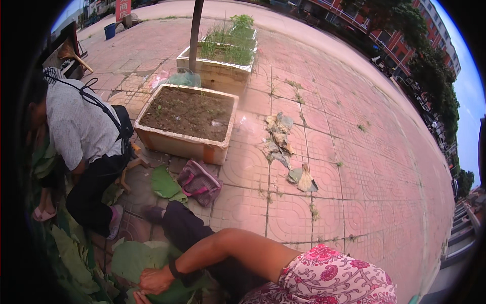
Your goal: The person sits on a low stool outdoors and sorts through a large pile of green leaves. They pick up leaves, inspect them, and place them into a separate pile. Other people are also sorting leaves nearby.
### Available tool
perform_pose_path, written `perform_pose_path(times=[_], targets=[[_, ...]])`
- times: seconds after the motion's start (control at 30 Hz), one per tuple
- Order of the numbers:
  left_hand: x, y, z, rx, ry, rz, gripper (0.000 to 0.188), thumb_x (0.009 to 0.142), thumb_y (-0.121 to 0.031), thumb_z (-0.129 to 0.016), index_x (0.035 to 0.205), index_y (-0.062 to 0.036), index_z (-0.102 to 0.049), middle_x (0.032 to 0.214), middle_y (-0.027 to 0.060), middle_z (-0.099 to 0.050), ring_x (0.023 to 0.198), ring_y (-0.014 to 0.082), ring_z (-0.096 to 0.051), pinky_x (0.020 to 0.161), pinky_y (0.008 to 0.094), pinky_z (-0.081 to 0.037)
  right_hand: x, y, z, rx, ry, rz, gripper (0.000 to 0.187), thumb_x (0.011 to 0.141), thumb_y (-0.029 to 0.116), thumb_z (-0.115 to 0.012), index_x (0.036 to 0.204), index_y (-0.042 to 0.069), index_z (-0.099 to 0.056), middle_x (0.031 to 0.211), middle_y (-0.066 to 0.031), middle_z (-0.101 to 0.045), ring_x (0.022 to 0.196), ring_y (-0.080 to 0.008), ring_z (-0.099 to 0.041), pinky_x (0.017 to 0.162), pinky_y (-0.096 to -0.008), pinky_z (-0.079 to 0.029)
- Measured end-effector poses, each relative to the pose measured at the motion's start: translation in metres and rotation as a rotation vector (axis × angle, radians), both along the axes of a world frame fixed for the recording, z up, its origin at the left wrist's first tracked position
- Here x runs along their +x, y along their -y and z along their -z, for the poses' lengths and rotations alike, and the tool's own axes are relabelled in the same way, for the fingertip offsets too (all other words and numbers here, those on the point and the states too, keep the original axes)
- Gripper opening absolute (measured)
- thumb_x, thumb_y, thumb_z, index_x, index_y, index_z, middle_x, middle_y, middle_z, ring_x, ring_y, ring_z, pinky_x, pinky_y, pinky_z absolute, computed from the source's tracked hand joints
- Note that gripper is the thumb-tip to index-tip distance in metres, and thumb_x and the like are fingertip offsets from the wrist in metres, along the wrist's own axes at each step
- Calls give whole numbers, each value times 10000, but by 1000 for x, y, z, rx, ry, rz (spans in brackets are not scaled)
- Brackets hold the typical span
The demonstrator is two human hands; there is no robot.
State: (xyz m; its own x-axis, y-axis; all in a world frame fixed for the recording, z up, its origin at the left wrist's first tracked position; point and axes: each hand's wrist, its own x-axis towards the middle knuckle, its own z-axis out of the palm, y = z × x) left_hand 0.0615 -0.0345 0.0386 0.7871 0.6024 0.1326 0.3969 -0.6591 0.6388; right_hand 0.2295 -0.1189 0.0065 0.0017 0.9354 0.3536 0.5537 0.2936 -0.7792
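Observation:
Low in the picture, my right hand [156, 280] is closed, its fingertips pinched at a large green lotus leaf [132, 259]. A dark band circles that wrist. Only a few fingers of my left hand [141, 298] show at the lower edge. They are bent close to the right fingertips and seem to pinch the same leaf; the rest of that hand is cut off. More green leaf [187, 293] spreads under my right wrist. To the left lie several crumpled leaves [72, 258].
At left a person [83, 116] sits bent over on a low wooden stool [124, 176] among leaves. A purple mesh bag [201, 183] and a loose leaf [164, 182] lie past my shoe. Beyond are soil-filled foam planter boxes [185, 147], a pole [195, 35] and dried leaves [281, 137].

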Motion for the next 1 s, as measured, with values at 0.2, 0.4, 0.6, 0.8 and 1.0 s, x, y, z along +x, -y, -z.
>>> perform_pose_path(times=[0.2,0.4,0.6,0.8,1.0], targets=[[-13,-4,24,18,109,3,167,984,-122,-556,937,-39,-693,959,113,-699,874,274,-651,800,400,-529,-7,2,1,-31,-9,-16,367,910,207,-551,663,-61,-589,620,-266,-560,661,-443,-606,649,-491,-485],[-19,1,18,-4,41,-88,207,1002,-157,-523,962,-20,-673,971,138,-682,884,292,-634,805,403,-515,-18,-6,-1,-28,-5,9,379,904,200,-543,634,-65,-576,606,-270,-549,613,-443,-588,620,-488,-486],[-17,5,3,41,60,-114,220,997,-150,-511,964,13,-655,940,160,-670,861,301,-623,782,415,-502,-23,-12,-6,8,-32,-24,374,892,193,-536,620,-61,-576,585,-265,-537,587,-436,-582,602,-485,-486],[-28,-1,19,-105,82,-146,254,1018,-206,-478,950,11,-591,897,138,-604,830,269,-560,759,405,-476,-27,-13,-10,18,-69,-23,373,867,213,-545,633,-72,-603,613,-283,-557,604,-448,-592,607,-499,-487],[-33,-7,27,-331,82,-183,332,1051,-298,-433,913,-3,-497,833,97,-501,786,219,-466,719,381,-438,-27,-17,-9,16,-30,5,387,872,230,-541,634,-67,-610,594,-269,-556,597,-441,-600,601,-499,-489]])
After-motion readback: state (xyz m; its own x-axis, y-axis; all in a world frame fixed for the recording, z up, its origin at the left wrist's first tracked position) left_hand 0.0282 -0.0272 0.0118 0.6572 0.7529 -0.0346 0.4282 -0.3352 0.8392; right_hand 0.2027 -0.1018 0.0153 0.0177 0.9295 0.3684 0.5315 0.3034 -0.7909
